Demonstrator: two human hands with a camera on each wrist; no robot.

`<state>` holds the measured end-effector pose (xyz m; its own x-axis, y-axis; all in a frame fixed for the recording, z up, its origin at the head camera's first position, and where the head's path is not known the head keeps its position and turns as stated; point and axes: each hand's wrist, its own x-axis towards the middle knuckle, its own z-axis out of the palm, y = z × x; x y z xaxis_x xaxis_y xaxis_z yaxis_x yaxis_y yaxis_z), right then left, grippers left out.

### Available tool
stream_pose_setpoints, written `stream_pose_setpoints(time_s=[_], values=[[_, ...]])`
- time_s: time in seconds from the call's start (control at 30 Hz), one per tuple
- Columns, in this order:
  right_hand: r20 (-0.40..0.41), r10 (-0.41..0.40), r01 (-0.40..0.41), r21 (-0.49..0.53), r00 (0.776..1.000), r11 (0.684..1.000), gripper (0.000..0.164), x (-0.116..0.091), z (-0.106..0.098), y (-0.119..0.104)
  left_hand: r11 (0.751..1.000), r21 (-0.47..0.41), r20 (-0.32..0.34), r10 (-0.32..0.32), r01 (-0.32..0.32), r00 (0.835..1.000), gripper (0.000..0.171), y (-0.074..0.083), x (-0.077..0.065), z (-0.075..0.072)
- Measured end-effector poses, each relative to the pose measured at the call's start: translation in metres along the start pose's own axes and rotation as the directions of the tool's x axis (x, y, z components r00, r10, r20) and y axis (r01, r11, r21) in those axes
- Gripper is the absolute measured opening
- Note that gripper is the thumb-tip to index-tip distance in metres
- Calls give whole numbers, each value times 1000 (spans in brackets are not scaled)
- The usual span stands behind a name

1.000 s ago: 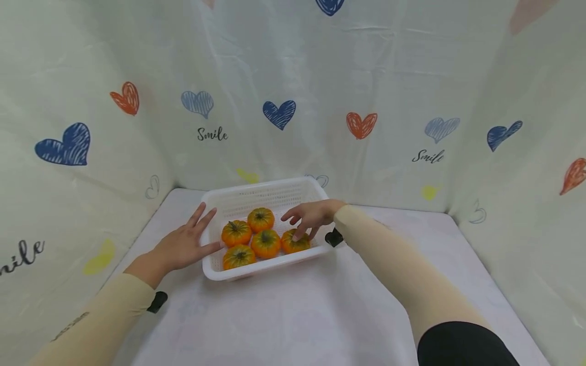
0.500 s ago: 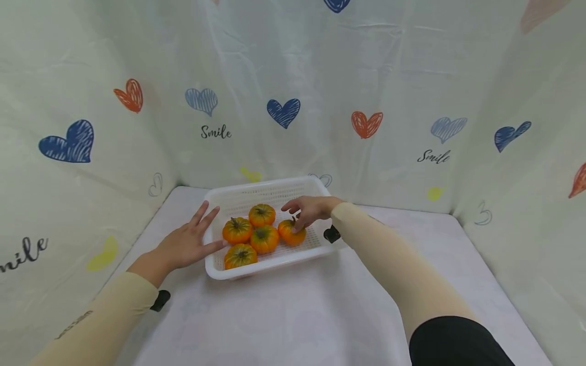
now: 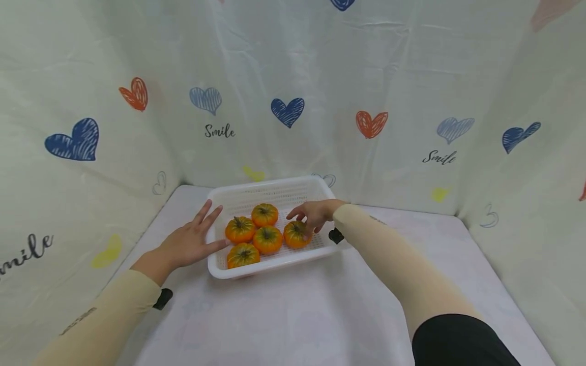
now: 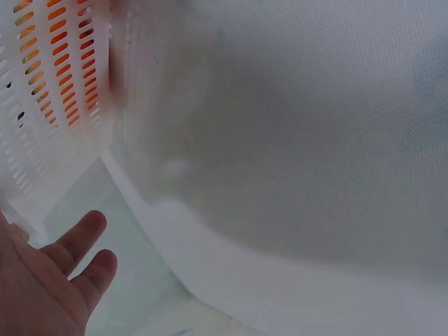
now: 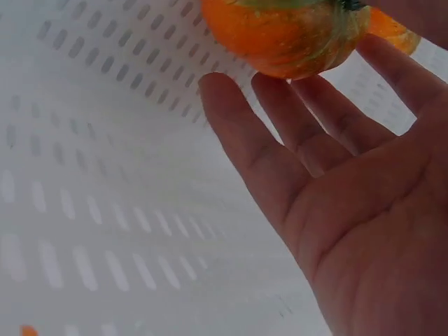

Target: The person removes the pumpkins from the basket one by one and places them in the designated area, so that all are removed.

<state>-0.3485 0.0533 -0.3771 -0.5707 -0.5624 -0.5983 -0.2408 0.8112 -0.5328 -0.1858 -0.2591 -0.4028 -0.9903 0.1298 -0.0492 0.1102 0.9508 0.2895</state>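
Several small orange pumpkins with green-streaked tops stand in a white perforated plastic basket (image 3: pixel 274 265). My right hand (image 3: pixel 317 213) reaches over the basket's right part to the rightmost pumpkin (image 3: pixel 294 235), the thumb overlapping its right side. In the right wrist view, the fingers (image 5: pixel 241 133) are extended and spread, the middle fingertips right at the pumpkin's edge. At the basket's left end is my left hand (image 3: pixel 189 241), fingers spread, with the thumb at the rim. The left wrist view shows two extended fingers (image 4: pixel 77 241) beside the slotted basket wall (image 4: pixel 42 157).
The basket sits towards the back of a table with a white cloth (image 3: pixel 274 320). Behind and around it hangs a pale curtain (image 3: pixel 320 66) printed with hearts and "Smile".
The rightmost pumpkin shifted left and tipped under my right hand, then moved slightly right and sits more upright. My left hand stays by the basket's left end.
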Motion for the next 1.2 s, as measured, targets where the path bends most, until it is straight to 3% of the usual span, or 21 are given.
stream_pose_setpoints(time_s=[0.2,0.4,0.57,0.83,1.2], values=[[-92,13,-23,-115,996,993,63,-2,-2,2,1000,13,2,4,-4,1000,95,1,1,-1],[-134,0,-19,-140,991,990,56,2,-5,5,1000,15,7,6,-6,1000,95,2,2,-2],[-113,-29,17,-107,993,994,57,7,-8,6,1000,-2,7,4,-4,1000,94,3,1,-2],[-12,-27,27,-8,1000,1000,78,12,-7,7,1000,-10,1,10,-10,1000,93,1,2,1],[-35,-30,29,-31,999,999,80,16,-7,8,1000,-11,12,-2,2,1000,93,1,0,-2]])
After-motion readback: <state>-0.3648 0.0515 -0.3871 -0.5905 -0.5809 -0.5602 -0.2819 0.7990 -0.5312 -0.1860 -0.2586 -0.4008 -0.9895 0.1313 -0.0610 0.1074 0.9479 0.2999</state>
